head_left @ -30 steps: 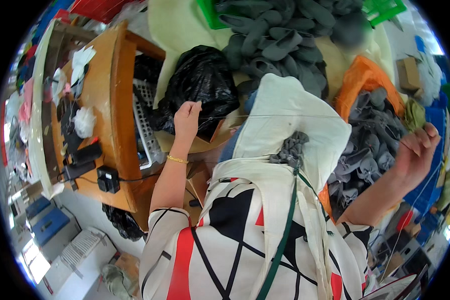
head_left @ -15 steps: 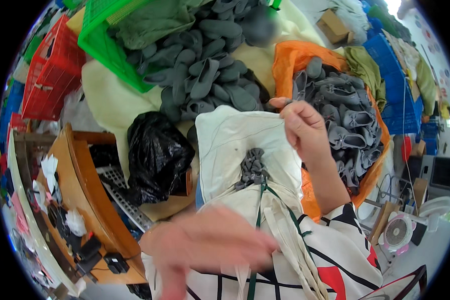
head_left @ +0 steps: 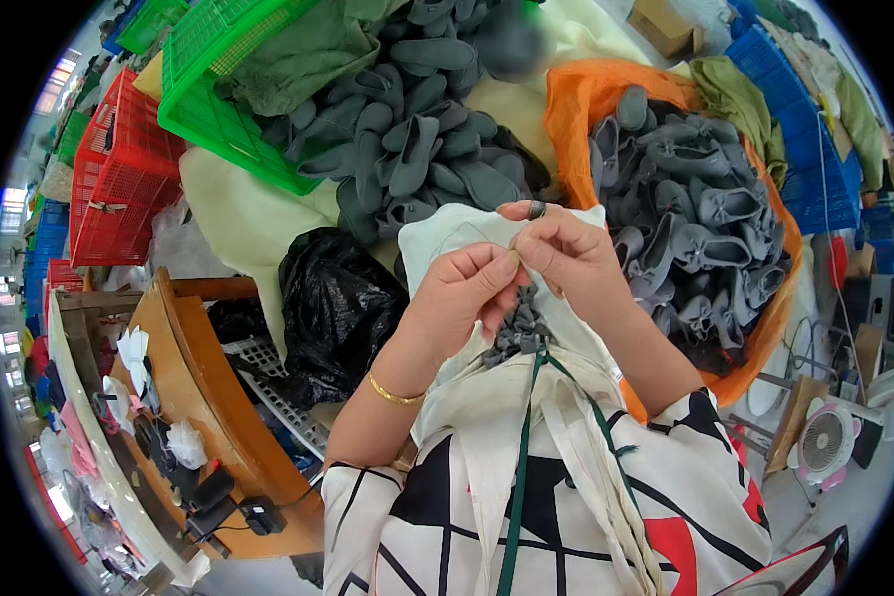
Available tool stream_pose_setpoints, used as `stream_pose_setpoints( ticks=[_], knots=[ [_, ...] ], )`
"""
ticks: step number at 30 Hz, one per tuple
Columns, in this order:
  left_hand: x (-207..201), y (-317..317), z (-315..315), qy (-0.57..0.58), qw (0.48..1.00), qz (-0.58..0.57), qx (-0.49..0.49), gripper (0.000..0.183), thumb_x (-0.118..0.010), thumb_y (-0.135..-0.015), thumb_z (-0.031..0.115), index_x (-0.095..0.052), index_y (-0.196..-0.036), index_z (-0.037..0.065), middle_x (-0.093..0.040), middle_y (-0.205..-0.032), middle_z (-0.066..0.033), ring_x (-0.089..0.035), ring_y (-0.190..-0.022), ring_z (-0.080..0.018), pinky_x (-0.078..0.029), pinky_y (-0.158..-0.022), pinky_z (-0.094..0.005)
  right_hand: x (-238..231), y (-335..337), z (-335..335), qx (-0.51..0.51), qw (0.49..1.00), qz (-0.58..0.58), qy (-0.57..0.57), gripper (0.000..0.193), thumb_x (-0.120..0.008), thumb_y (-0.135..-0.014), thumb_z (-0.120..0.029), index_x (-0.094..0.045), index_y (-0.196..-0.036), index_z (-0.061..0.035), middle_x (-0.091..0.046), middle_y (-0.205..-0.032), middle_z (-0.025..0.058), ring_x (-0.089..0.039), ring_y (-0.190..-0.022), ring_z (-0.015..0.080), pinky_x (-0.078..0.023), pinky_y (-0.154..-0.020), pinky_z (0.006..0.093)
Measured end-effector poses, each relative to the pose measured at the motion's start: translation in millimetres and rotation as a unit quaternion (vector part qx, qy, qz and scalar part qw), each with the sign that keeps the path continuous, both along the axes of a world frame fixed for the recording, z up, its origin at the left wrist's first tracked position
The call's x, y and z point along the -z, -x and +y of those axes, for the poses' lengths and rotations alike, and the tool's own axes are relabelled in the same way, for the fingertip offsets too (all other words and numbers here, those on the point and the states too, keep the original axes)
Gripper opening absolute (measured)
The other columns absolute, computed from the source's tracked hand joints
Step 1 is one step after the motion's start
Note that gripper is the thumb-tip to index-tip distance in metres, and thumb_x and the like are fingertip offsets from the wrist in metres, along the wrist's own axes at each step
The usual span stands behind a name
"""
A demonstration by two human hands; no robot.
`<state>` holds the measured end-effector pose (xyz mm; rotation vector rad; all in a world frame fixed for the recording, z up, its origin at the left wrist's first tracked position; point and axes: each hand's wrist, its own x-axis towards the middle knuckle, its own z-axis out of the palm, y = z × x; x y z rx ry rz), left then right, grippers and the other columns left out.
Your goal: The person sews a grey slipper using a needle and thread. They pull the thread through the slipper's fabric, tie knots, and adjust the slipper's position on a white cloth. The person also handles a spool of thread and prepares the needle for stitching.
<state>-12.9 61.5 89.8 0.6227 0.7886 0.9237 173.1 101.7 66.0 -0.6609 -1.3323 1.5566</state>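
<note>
My left hand (head_left: 467, 296) and my right hand (head_left: 572, 256) meet above my lap, fingertips pinched close together. Whatever lies between the fingertips is too small or hidden to make out. A dark metal ring (head_left: 536, 210) sits on a finger of my right hand, and a gold bracelet (head_left: 395, 393) is on my left wrist. Below them a white cloth (head_left: 429, 238) covers my lap. On it lies a bunch of small grey fabric knots (head_left: 522, 336), partly behind my left fingers. A white apron with a dark green tie (head_left: 523, 467) hangs nearer my body.
Grey flat shoes (head_left: 412, 154) spill from a green crate (head_left: 194, 94) ahead. More grey shoes with bows fill an orange sack (head_left: 571, 129) at right. A black plastic bag (head_left: 333, 308) and a wooden table (head_left: 209, 397) stand left; a small fan (head_left: 826, 439) is at right.
My left hand has come up from low in front of my body to meet my right. My right hand has moved slightly inward from the cloth's right edge.
</note>
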Motion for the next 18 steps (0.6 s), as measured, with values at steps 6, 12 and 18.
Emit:
stream_pose_setpoints(
  ticks=[6, 12, 18],
  knots=[
    [29.2, 46.5, -11.0, 0.068, 0.995, 0.022, -0.069, 0.014, -0.064, -0.093, 0.014, -0.060, -0.085, 0.003, -0.049, -0.071, 0.0012, -0.036, -0.052, -0.0027, -0.027, -0.040, -0.0165, -24.8, -16.2, -5.9, -0.110, 0.904, 0.302, 0.282, 0.019, -0.051, -0.101, -0.025, -0.052, -0.101, -0.0060, -0.056, -0.075, 0.0013, -0.049, -0.056, 0.0072, -0.036, -0.043, 0.0173],
    [48.7, 125.3, -47.7, 0.107, 0.977, 0.125, -0.135, 0.009, -0.067, -0.090, 0.010, -0.065, -0.085, 0.003, -0.057, -0.070, 0.0011, -0.041, -0.051, -0.0029, -0.034, -0.041, -0.0167, -30.0, -71.4, 23.6, -0.060, 0.896, 0.366, 0.243, 0.017, -0.045, -0.102, -0.016, -0.051, -0.107, -0.0007, -0.036, -0.061, -0.0061, -0.034, -0.053, 0.0041, -0.030, -0.040, 0.0181],
    [39.1, 146.8, -56.5, 0.099, 0.970, 0.151, -0.162, 0.010, -0.068, -0.089, 0.010, -0.065, -0.083, 0.002, -0.058, -0.069, 0.0000, -0.041, -0.050, -0.0034, -0.035, -0.040, -0.0172, -41.8, -125.9, 40.5, -0.011, 0.890, 0.410, 0.197, 0.019, -0.037, -0.101, -0.007, -0.048, -0.104, 0.0091, -0.038, -0.064, 0.0003, -0.035, -0.051, 0.0077, -0.032, -0.042, 0.0184]
  ],
)
